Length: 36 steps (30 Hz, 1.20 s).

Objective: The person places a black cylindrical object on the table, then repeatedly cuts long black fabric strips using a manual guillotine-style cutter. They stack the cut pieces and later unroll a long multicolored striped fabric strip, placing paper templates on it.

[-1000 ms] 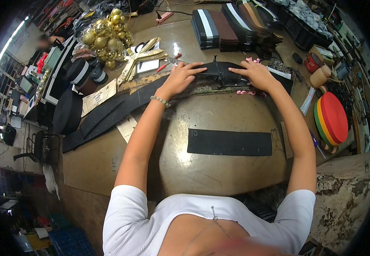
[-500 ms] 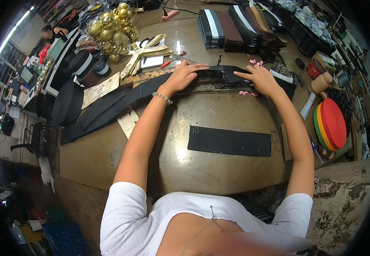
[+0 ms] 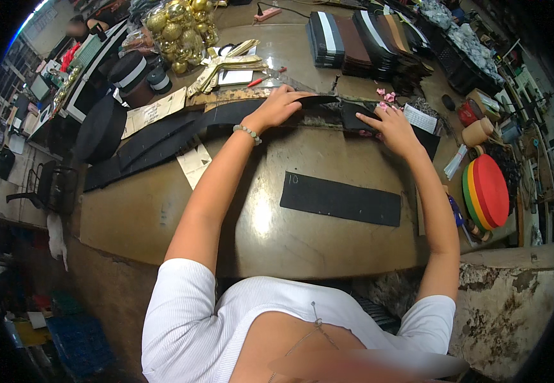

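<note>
A long black strip of flat material [image 3: 223, 115] curves across the table from the left, and my left hand [image 3: 276, 107] grips it near its right end, which lifts slightly off the table. My right hand [image 3: 393, 131] holds a separate short black piece [image 3: 351, 120], its index finger stretched over the top. Between strip and piece a narrow gap shows, with a worn bar-like fixture [image 3: 323, 119] beneath. A black rectangular piece with chalk marks [image 3: 341, 199] lies flat on the table, closer to me. My right thumb is hidden.
Gold baubles [image 3: 184, 32], a red pen [image 3: 266, 76] and stacked dark strips [image 3: 353, 48] lie at the back. Black rolls [image 3: 103, 131] stand left; a red, yellow and green roll [image 3: 489, 191] is at right. Brown paper sheets [image 3: 195, 165] lie by the strip.
A gap has appeared between the black strip under my left hand and the piece at my right. The strip's right end has lifted. The view has shifted slightly.
</note>
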Tool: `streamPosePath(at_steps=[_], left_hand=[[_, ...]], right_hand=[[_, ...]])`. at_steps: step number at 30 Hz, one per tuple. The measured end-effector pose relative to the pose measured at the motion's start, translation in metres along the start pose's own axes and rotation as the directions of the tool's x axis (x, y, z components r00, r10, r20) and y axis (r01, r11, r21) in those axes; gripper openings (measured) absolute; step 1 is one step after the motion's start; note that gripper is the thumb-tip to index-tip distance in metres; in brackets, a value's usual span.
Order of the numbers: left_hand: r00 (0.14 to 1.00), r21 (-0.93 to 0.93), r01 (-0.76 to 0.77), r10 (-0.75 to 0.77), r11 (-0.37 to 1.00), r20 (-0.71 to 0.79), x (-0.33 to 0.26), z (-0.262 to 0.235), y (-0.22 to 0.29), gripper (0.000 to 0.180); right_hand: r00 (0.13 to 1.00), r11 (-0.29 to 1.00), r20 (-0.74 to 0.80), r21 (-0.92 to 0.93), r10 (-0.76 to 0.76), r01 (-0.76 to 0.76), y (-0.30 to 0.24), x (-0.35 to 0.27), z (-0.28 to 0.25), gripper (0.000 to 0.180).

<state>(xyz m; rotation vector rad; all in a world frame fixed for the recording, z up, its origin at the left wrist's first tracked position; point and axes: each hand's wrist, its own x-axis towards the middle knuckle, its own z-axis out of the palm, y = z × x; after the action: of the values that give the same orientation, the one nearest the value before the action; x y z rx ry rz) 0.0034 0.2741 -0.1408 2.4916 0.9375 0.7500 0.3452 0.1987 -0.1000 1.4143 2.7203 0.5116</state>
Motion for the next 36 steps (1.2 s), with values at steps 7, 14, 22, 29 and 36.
streamPosePath(at_steps=[7,14,22,29,36], left_hand=[[0.997,-0.009,0.050,-0.051,0.999,-0.051,-0.005,0.002,-0.016,0.046],[0.982,0.063,0.066,-0.053,0.996,-0.180,0.008,-0.020,0.031,0.057],[0.995,0.179,-0.093,0.098,0.979,-0.021,0.041,-0.045,0.139,0.065],[0.814,0.321,-0.364,0.466,0.874,-0.346,0.045,-0.026,0.229,0.077],[0.731,0.182,-0.317,0.362,0.931,-0.578,0.008,0.003,0.153,0.087]], right_hand=[[0.994,0.994,-0.035,0.030,0.104,-0.103,-0.037,-0.040,-0.070,0.057],[0.987,0.858,-0.020,0.491,-0.161,0.150,-0.165,-0.061,-0.057,0.052],[0.903,0.788,0.023,0.499,-0.429,0.361,-0.207,0.022,-0.084,0.057],[0.940,0.960,-0.206,0.001,-0.272,0.278,-0.163,0.093,-0.088,0.034],[0.959,0.973,-0.185,-0.121,-0.214,0.194,-0.046,0.032,-0.126,0.054]])
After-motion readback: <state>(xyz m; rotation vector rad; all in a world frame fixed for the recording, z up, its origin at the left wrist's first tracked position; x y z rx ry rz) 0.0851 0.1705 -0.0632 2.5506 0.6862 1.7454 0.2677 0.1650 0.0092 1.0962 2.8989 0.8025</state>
